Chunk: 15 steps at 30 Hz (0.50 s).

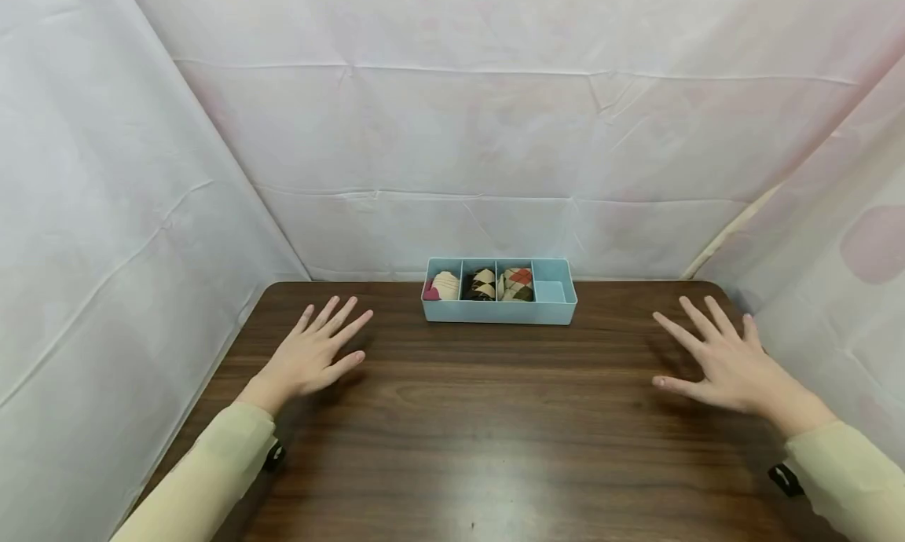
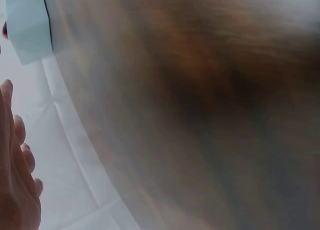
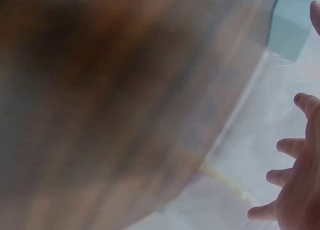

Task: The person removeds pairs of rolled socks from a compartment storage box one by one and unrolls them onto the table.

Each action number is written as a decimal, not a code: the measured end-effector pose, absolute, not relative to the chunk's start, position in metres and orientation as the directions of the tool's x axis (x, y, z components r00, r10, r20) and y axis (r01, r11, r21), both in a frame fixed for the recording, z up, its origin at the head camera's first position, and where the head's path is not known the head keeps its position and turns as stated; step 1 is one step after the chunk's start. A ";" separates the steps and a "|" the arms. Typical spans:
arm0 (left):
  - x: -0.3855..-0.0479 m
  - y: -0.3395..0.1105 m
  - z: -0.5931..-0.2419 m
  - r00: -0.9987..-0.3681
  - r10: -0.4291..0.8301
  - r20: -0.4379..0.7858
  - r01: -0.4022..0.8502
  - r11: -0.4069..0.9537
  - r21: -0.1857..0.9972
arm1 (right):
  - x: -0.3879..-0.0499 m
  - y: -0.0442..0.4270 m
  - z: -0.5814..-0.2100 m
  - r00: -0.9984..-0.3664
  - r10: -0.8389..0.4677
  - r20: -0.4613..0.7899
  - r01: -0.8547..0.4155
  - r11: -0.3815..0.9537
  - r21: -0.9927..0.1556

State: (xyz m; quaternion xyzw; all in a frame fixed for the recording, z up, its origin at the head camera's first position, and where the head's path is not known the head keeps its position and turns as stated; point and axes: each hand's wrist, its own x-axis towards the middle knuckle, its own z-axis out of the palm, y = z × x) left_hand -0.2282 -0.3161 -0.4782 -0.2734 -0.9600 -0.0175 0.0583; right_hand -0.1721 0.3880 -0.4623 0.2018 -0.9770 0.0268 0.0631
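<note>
Head view: blue tray holds rolled socks in three of four compartments, both hands splayed and free.

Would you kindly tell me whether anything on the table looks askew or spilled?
Nothing stands out: the blue tray sits upright near the table back edge, with the cream bundle, dark bundle and red-diamond bundle each in its own compartment, and no spill shows.
</note>
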 end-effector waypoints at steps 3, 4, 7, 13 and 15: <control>-0.237 -0.305 -0.473 -0.849 0.517 0.109 0.519 0.855 -0.004 | -0.188 0.377 -0.448 -0.905 -0.406 0.131 -0.410 0.912 -0.010; -0.240 -0.300 -0.471 -0.854 0.510 0.104 0.513 0.859 0.001 | -0.194 0.372 -0.444 -0.902 -0.412 0.132 -0.417 0.909 -0.007; -0.250 -0.284 -0.466 -0.874 0.478 0.089 0.481 0.876 0.024 | -0.214 0.354 -0.430 -0.896 -0.426 0.125 -0.430 0.903 -0.008; -0.264 -0.254 -0.463 -0.916 0.395 0.073 0.401 0.904 0.148 | -0.253 0.305 -0.412 -0.876 -0.462 0.137 -0.476 0.875 -0.094; -0.266 -0.246 -0.466 -0.928 0.367 0.071 0.373 0.901 0.220 | -0.265 0.288 -0.409 -0.862 -0.484 0.152 -0.503 0.853 -0.140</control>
